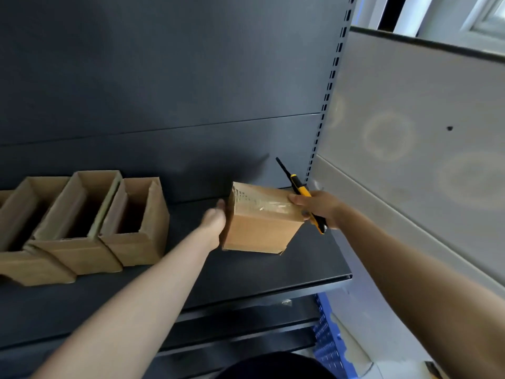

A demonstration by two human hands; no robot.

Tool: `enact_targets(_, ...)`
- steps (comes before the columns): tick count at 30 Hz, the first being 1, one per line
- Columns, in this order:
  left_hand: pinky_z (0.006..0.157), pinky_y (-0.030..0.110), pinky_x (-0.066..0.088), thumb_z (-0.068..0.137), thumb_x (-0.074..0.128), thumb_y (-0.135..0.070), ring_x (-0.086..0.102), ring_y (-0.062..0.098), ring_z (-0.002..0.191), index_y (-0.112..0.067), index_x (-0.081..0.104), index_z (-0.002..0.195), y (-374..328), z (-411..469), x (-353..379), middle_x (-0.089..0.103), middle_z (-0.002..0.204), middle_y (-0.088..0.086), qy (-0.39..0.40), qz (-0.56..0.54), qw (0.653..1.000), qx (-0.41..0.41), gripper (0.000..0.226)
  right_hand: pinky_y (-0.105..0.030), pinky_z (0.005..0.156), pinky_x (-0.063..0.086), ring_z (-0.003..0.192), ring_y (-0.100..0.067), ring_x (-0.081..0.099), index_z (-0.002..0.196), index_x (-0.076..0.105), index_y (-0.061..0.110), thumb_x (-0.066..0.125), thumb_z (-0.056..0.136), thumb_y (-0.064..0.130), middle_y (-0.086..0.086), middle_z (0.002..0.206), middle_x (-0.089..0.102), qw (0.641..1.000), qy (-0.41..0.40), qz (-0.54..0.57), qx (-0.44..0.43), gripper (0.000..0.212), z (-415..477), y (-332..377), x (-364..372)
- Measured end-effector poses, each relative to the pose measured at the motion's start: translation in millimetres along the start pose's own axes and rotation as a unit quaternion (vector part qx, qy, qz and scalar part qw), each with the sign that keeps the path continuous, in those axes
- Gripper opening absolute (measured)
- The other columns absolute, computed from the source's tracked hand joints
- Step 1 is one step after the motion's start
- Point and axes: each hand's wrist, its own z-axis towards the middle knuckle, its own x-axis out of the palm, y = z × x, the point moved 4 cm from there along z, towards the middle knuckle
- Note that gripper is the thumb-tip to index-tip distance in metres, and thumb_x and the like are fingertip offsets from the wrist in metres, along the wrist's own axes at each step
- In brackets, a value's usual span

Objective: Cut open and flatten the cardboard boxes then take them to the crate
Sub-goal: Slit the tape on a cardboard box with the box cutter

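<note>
1. Here, a taped brown cardboard box (259,222) sat near the dark metal shelf's (273,272) right edge.
2. The left hand (216,217) pressed its left side, fingers hidden.
3. The right hand (317,206) gripped a yellow-and-black utility knife (300,190) against the box's right top edge.

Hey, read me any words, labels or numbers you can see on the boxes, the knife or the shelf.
No text can be read.
Taped box: dark printed marks along its top left edge, too blurred to read.
Open boxes: no print visible.
Utility knife: no brand visible.
</note>
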Motion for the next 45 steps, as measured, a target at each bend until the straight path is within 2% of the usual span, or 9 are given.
enact_targets(4,0.105,0.055,0.035,0.066,0.058,-0.080,0.051,0.024,0.121,-0.021,0.043,0.136,-12.2,-16.3,-1.0,0.054,0.134,0.002,0.129,0.024,0.989,0.073,0.093,-0.025,0.049,0.035,0.059,-0.016,0.051,0.091,0.059,0.012,0.070,0.084,0.041,-0.002,0.072,0.053,0.998,0.015,-0.060,-0.026,0.032,7.6,9.9,6.5)
enact_targets(6,0.112,0.048,0.027,0.056,0.075,-0.070,0.034,0.023,0.136,-0.034,0.017,0.150,-12.3,-16.6,-4.4,0.031,0.152,-0.003,0.145,0.132,0.973,0.124,0.116,-0.023,0.044,0.035,0.051,-0.014,0.048,0.089,0.052,0.015,0.069,0.086,0.038,-0.002,0.068,0.053,0.995,0.007,-0.091,-0.043,0.029,9.7,16.2,11.2)
enact_targets(12,0.113,0.036,0.020,0.069,0.084,-0.033,0.013,0.018,0.144,-0.038,0.003,0.151,-12.3,-13.9,-17.0,0.007,0.158,-0.008,0.164,0.241,0.937,0.191,0.115,-0.025,0.057,0.040,0.068,-0.019,0.052,0.128,0.048,0.011,0.044,0.099,0.032,-0.006,0.092,0.055,0.967,-0.089,-0.201,-0.129,0.036,0.8,40.5,11.5)
enact_targets(19,0.112,0.034,0.026,0.068,0.086,-0.027,0.024,0.020,0.140,-0.038,0.010,0.148,-14.1,-7.6,-27.2,0.022,0.154,-0.001,0.177,0.278,0.922,0.203,0.111,-0.029,0.071,0.044,0.073,-0.018,0.064,0.099,0.058,0.019,0.042,0.095,0.014,-0.008,0.091,0.066,0.936,0.021,-0.318,-0.150,0.018,-37.5,73.0,7.5)
enact_targets(22,0.109,0.031,0.027,0.068,0.085,-0.030,0.026,0.020,0.138,-0.035,0.012,0.147,-16.8,-4.9,-27.4,0.026,0.151,-0.001,0.186,0.275,0.921,0.204,0.108,-0.032,0.076,0.049,0.066,-0.021,0.061,0.104,0.062,0.026,0.044,0.097,0.036,-0.006,0.091,0.064,0.907,0.041,-0.395,-0.140,0.022,-44.9,73.9,12.6)
enact_targets(26,0.112,0.041,0.030,0.067,0.086,-0.029,0.032,0.023,0.135,-0.036,0.013,0.146,-18.2,-3.8,-26.5,0.033,0.146,0.000,0.198,0.279,0.917,0.203,0.107,-0.040,0.086,0.052,0.088,-0.021,0.061,0.089,0.064,0.032,0.039,0.089,0.068,0.002,0.095,0.064,0.838,0.006,-0.526,-0.143,0.044,-45.6,76.9,12.6)
enact_targets(36,0.103,0.030,0.033,0.069,0.084,-0.025,0.030,0.018,0.135,-0.032,0.020,0.147,-24.9,-8.3,-24.0,0.021,0.150,-0.005,0.198,0.319,0.895,0.240,0.101,-0.031,0.072,0.041,0.096,-0.024,0.058,0.100,0.066,0.029,0.039,0.092,0.063,0.002,0.103,0.057,0.760,-0.036,-0.633,-0.140,0.044,-63.4,103.2,31.1)
enact_targets(41,0.103,0.023,0.030,0.070,0.082,-0.026,0.027,0.008,0.135,-0.022,0.023,0.149,-29.7,-13.0,-15.6,0.015,0.149,-0.017,0.191,0.351,0.876,0.270,0.099,-0.029,0.068,0.043,0.073,-0.016,0.056,0.111,0.064,0.024,0.044,0.092,0.058,0.001,0.110,0.057,0.721,-0.035,-0.680,-0.130,0.045,-70.0,127.4,44.0)
enact_targets(45,0.106,0.025,0.031,0.069,0.082,-0.027,0.027,0.007,0.135,-0.021,0.024,0.149,-32.0,-14.9,-12.1,0.018,0.147,-0.018,0.183,0.375,0.864,0.280,0.098,-0.032,0.077,0.042,0.087,-0.025,0.049,0.083,0.056,0.018,0.046,0.092,0.052,0.003,0.088,0.049,0.684,-0.037,-0.716,-0.136,0.036,-70.4,138.6,55.4)
